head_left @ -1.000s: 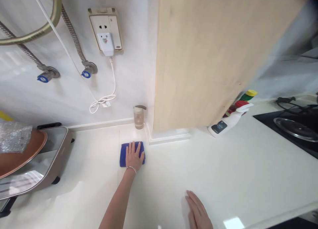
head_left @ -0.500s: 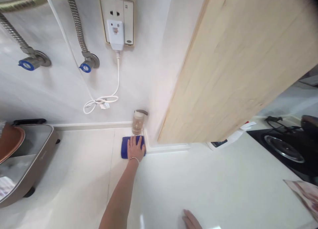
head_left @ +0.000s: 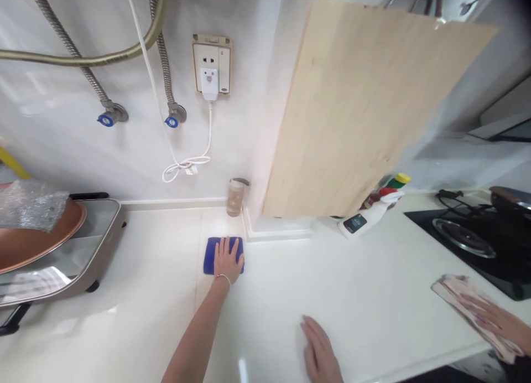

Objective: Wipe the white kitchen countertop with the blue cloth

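My left hand lies palm down on a folded blue cloth, fingers stretched out and slightly apart. The cloth rests flat on the white countertop, beside the corner of a wall. Just behind it stands a clear bottle with a dark strap or handle, apart from the cloth. Near the bottom edge, my right hand rests on the countertop with its fingers extended and nothing visible in it; its lower part is cut off by the frame.
A wooden board hangs right of the corner, with a white spray bottle below it. At right, another person's hand presses a pink cloth near a black cooktop. An electric pan stands left.
My left hand and the blue cloth have slid toward me, away from the clear bottle. More of my right hand shows. The view has shifted, bringing another person's hand into sight.
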Motion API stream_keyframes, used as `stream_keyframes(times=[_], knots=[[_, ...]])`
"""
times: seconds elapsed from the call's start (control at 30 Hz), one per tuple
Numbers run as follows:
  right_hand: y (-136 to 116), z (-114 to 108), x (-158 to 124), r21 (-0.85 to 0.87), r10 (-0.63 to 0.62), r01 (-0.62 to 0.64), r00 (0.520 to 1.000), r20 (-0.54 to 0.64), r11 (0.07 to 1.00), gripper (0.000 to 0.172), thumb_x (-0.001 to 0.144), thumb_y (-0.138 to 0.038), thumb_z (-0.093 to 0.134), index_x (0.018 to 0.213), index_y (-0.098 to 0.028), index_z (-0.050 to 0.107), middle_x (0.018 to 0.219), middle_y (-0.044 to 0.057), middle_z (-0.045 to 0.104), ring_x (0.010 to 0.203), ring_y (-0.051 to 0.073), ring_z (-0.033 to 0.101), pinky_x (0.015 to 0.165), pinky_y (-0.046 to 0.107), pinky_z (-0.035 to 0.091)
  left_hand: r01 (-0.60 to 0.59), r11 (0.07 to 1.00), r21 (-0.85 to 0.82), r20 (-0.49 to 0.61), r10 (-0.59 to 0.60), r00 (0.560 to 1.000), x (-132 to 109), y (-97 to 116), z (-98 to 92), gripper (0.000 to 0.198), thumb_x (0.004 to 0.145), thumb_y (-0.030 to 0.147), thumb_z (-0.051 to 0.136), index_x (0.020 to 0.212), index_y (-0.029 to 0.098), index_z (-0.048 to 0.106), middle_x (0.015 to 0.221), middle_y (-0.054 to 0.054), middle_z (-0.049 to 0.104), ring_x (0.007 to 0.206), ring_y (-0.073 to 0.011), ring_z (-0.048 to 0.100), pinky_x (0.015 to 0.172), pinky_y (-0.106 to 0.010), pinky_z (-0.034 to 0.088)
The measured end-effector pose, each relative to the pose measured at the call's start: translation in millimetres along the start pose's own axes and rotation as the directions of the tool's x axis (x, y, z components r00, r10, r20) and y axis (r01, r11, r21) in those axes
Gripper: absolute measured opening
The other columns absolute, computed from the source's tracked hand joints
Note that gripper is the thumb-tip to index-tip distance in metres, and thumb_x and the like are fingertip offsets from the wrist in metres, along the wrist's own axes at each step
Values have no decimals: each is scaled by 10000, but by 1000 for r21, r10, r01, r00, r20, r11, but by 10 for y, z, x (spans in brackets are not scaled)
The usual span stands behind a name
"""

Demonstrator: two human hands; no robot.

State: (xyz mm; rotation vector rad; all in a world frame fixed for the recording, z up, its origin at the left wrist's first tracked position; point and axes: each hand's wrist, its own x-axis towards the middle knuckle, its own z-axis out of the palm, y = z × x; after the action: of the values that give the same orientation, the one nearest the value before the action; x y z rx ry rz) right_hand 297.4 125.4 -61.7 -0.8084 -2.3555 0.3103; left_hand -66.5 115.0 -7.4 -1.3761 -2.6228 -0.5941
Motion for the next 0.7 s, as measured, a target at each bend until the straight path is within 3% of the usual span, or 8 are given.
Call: stream_keyframes(times=[0.2, 0.27, 0.33, 0.43, 0.57, 0.7], knots=[[-114, 13, -49, 28, 122, -124, 991, 45, 992, 453, 945, -218, 380, 1388, -285, 450, 1400, 64, 523, 1298, 235, 499, 1045, 457, 515, -111, 992, 68, -38, 114, 993, -1106, -297, -254, 598, 910, 400, 437, 1488, 281, 339, 1574, -80, 350, 1477, -278, 240, 1191, -522, 283], [-119, 22, -53, 9, 130, -130, 990, 49, 991, 450, 945, -219, 378, 1384, -288, 451, 1404, 60, 517, 1290, 231, 505, 1045, 450, 514, -130, 988, 83, -25, 133, 991, -1318, -366, -317, 603, 914, 397, 431, 1497, 300, 312, 1579, -65, 343, 1484, -273, 222, 1188, -522, 295], [-106, 30, -58, -11, 128, -127, 990, 56, 992, 461, 943, -211, 374, 1394, -287, 436, 1413, 63, 507, 1294, 236, 499, 1044, 457, 512, -130, 988, 84, -9, 131, 991, -1355, -393, -355, 594, 919, 386, 418, 1498, 308, 307, 1577, -58, 349, 1483, -267, 226, 1189, -520, 297], [-60, 43, -68, -33, 104, -102, 992, 66, 994, 485, 935, -200, 376, 1412, -278, 410, 1423, 72, 498, 1312, 249, 481, 1031, 468, 518, -73, 994, 76, -5, 73, 997, -1104, -389, -352, 576, 925, 384, 401, 1489, 288, 339, 1562, -73, 375, 1471, -274, 260, 1193, -521, 286], [19, 63, -77, -29, 27, -26, 998, 54, 999, 502, 918, -201, 405, 1410, -295, 424, 1402, 57, 526, 1269, 249, 528, 961, 439, 563, 23, 997, 71, -25, -22, 999, -492, -426, -248, 555, 925, 392, 388, 1463, 252, 404, 1548, -101, 395, 1456, -303, 291, 1192, -535, 271], [83, 59, -70, -26, 20, -19, 998, 61, 999, 532, 892, -182, 441, 1409, -308, 440, 1384, 48, 550, 1241, 242, 558, 921, 397, 583, 38, 997, 63, -38, -36, 999, 106, -494, -89, 551, 920, 397, 394, 1451, 253, 427, 1553, -100, 389, 1459, -308, 284, 1192, -533, 256]])
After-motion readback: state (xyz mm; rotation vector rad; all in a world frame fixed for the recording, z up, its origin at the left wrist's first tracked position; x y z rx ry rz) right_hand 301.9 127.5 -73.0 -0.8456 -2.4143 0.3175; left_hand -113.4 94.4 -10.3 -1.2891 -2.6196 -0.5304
